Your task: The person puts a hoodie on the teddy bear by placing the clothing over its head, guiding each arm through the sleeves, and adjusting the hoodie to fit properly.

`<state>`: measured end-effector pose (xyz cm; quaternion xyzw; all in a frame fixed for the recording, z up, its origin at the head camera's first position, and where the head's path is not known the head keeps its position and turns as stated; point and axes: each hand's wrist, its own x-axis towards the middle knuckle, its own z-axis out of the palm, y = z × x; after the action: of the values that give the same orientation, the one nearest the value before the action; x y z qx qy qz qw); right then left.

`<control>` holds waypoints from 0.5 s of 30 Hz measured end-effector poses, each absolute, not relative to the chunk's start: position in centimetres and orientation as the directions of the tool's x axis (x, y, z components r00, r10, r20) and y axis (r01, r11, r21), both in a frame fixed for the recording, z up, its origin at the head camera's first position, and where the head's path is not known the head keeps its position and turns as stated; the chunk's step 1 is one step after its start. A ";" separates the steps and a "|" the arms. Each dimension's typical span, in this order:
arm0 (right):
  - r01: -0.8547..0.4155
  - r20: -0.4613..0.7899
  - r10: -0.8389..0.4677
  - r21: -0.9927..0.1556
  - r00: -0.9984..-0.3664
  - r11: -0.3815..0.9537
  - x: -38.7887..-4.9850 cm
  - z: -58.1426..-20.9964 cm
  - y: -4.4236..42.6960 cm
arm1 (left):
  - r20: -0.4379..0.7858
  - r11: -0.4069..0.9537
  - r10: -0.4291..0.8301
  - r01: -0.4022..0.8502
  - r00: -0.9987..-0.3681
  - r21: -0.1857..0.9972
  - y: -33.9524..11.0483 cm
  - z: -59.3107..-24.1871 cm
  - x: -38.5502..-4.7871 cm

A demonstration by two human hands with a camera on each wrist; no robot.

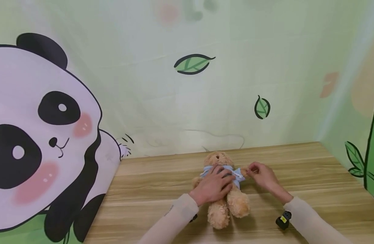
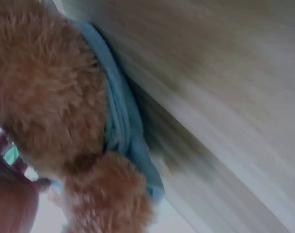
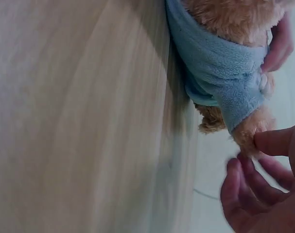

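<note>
A light-brown teddy bear [image 1: 217, 213] in a blue top [image 1: 238, 173] lies on its back on the wooden table, legs toward the person. The left hand [image 1: 215, 184] rests across its chest and belly, fingers spread over the top. At the bear's arm on the right side, the right hand [image 1: 263, 176] pinches the paw between thumb and fingers. Close up in the right wrist view, the thumb presses on the furry paw [image 3: 251, 131] just past the blue sleeve [image 3: 237, 104]. The left wrist view is mostly filled by fur [image 2: 45, 82], with the left hand [image 2: 11, 199] at its edge.
The wooden table [image 1: 156, 176] reaches back to a pale green fabric backdrop [image 1: 138, 84] printed with leaves and a large panda [image 1: 68, 67]. A small black device [image 1: 283, 219] sits at the right wrist.
</note>
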<state>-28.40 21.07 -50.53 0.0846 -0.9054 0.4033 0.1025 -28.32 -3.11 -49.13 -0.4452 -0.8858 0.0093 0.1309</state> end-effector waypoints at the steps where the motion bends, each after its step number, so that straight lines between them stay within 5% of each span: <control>1: -0.256 0.286 -0.067 -0.702 -0.956 0.665 -28.4 -50.4 21.0 | 0.237 0.601 0.787 0.794 -0.569 -0.089 -3.3 -49.1 -28.4; 5: -0.423 0.493 -0.105 -0.597 -0.864 0.682 -28.4 -50.1 20.3 | 0.287 0.587 0.760 0.806 -0.583 0.082 -3.8 -48.7 -28.6; 9: -0.619 0.675 -0.248 -0.386 -0.695 0.685 -28.4 -49.9 19.1 | 0.322 0.603 0.728 0.789 -0.606 0.122 -4.4 -48.4 -28.5; 12: -0.711 0.720 -0.365 -0.250 -0.591 0.658 -28.3 -50.0 18.2 | 0.356 0.639 0.682 0.757 -0.639 0.135 -5.0 -48.4 -28.3; 15: -0.742 0.688 -0.441 -0.214 -0.576 0.635 -27.9 -50.0 17.6 | 0.413 0.661 0.612 0.723 -0.675 0.201 -6.0 -48.6 -28.2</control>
<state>-27.93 17.59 -50.05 0.3470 -0.8521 0.2488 0.3026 -28.16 -5.96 -48.59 -0.3716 -0.8978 -0.1767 0.1566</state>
